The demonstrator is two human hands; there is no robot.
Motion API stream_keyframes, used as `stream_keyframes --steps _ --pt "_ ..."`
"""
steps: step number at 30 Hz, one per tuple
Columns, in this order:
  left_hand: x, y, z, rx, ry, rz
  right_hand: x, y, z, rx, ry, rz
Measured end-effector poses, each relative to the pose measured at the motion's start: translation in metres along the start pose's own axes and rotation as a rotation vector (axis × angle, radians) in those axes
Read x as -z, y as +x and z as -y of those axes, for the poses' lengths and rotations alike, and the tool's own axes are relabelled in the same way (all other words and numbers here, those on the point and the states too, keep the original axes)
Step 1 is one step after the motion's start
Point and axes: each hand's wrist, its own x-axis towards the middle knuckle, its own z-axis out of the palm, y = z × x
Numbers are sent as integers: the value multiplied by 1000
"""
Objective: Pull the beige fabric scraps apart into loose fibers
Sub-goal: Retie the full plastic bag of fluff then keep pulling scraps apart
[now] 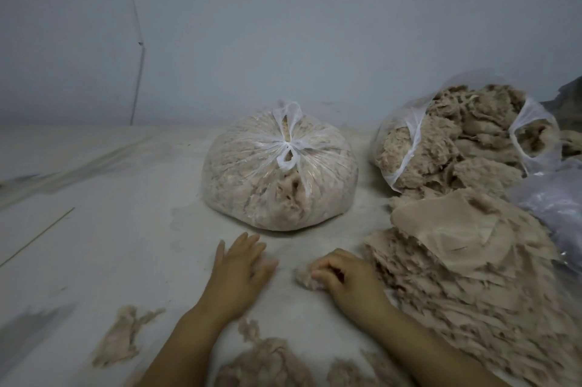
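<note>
A big heap of beige fabric scraps (466, 267) lies on the pale floor at the right. My right hand (346, 276) sits at the heap's left edge with its fingers curled round a small tuft of beige fibers (304, 279). My left hand (241, 267) lies flat on the floor a little to the left, fingers straight and holding nothing. Loose pulled fibers (271, 358) lie in clumps near the bottom edge, between my forearms, with another clump (121, 336) at the lower left.
A tied clear plastic bag (280, 169) stuffed with beige fibers stands just beyond my hands. An open bag (456, 137) full of scraps leans behind the heap. Crumpled clear plastic (554, 204) lies at the far right. A grey wall rises behind.
</note>
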Motion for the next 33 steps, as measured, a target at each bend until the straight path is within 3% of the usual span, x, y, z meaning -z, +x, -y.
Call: stream_keyframes --steps 2,6,8,12,20,26,29,33 --pt "4 -1 -16 35 -309 -123 -3 -8 0 2 46 83" --pt "4 -9 -38 91 -715 127 -5 -9 6 -186 321 69" --pt "0 -12 -40 67 -697 206 -6 -8 10 -284 476 14" --pt "-1 -10 -42 105 -636 86 -8 -6 12 -382 718 -70" --pt "-3 -8 -53 107 -790 109 -6 -2 6 -404 623 -163" --pt "-1 -10 -55 164 -959 143 -11 -3 15 -401 751 -12" --pt "-1 -9 -56 147 -906 78 -13 -2 17 -422 792 -45" --pt "-3 -6 -54 270 -897 -45 -12 -2 16 -434 795 -84"
